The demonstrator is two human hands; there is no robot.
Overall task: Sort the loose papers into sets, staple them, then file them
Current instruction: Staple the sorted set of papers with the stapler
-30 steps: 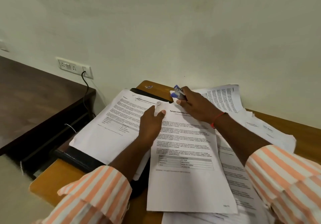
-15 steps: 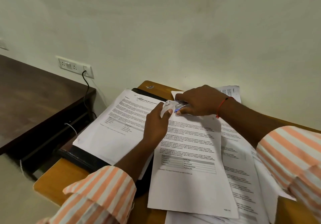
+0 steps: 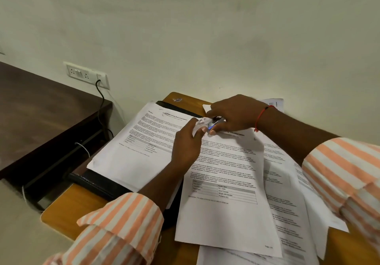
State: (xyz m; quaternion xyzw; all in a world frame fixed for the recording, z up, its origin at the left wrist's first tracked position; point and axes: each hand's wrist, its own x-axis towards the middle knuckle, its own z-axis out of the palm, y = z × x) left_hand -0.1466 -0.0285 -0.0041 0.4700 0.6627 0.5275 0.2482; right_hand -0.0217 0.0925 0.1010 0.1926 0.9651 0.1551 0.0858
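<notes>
Head view: the set (image 3: 226,182) lies just right of the folder (image 3: 96,182). It looks thin, limp and light, and its sheets would likely slide unless pinched at the top corner nearest the folder. The left hand (image 3: 186,143) pinches that corner in its fingers. The right hand (image 3: 234,113) curls its fingers round the stapler (image 3: 213,123), hiding most of it. I cannot tell whether its mouth spans the corner.

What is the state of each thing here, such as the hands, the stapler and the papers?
left hand, pinches the curled-up top corner of the middle paper set.
right hand, grips the stapler.
stapler, at that corner; pressed or not, cannot tell.
middle paper set, flat on the desk except that corner.
black folder, lies under a paper stack.
wall plug, plugged in.
</notes>
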